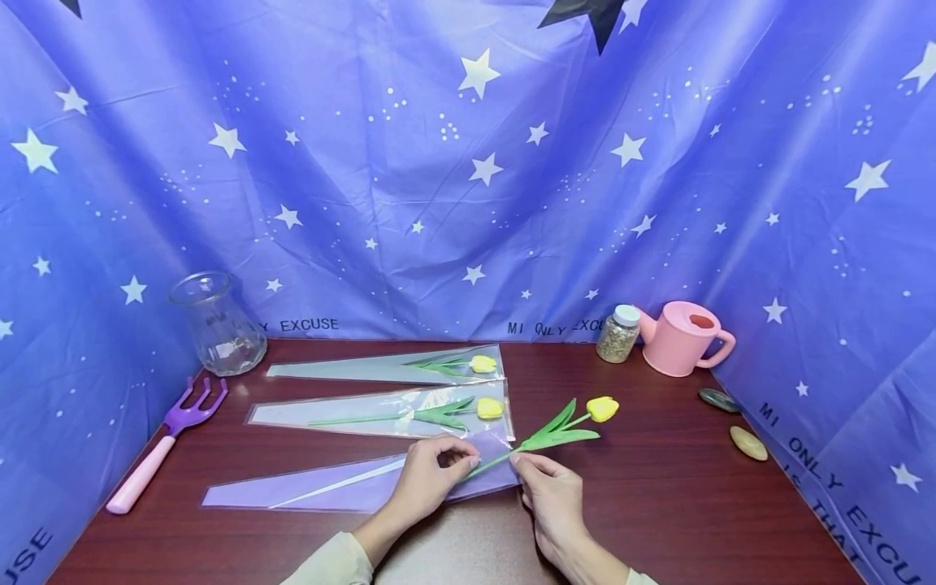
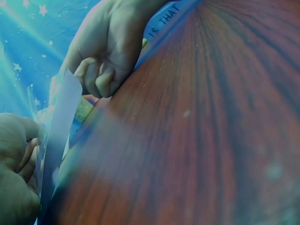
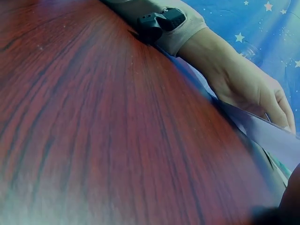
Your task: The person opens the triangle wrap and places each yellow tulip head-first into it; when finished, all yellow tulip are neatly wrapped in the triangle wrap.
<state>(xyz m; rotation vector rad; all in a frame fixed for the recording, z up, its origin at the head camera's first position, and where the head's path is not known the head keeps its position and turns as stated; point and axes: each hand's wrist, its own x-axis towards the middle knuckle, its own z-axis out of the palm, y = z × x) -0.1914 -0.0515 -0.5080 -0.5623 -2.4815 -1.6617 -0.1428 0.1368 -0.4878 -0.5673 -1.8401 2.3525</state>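
A yellow artificial tulip (image 1: 603, 409) with green leaves lies at a slant, its stem reaching over or into the wide end of a purple flower sleeve (image 1: 244, 494); which one I cannot tell. My right hand (image 1: 557, 500) pinches the stem below the leaves, by the sleeve's mouth. Thumb and fingers of my left hand (image 1: 426, 475) pinch the sleeve near that mouth, beside the stem's lower end. In the left wrist view, the purple sleeve (image 2: 63, 110) stands raised at an angle between both hands. A white strip (image 1: 329, 486) runs along the sleeve.
Behind are two clear sleeves (image 1: 281, 414), each with a yellow tulip (image 1: 489, 408). A glass vase (image 1: 230, 341) and purple hand fork (image 1: 190, 413) stand left. A jar (image 1: 617, 337), pink watering can (image 1: 680, 341) and two stones (image 1: 749, 444) are right.
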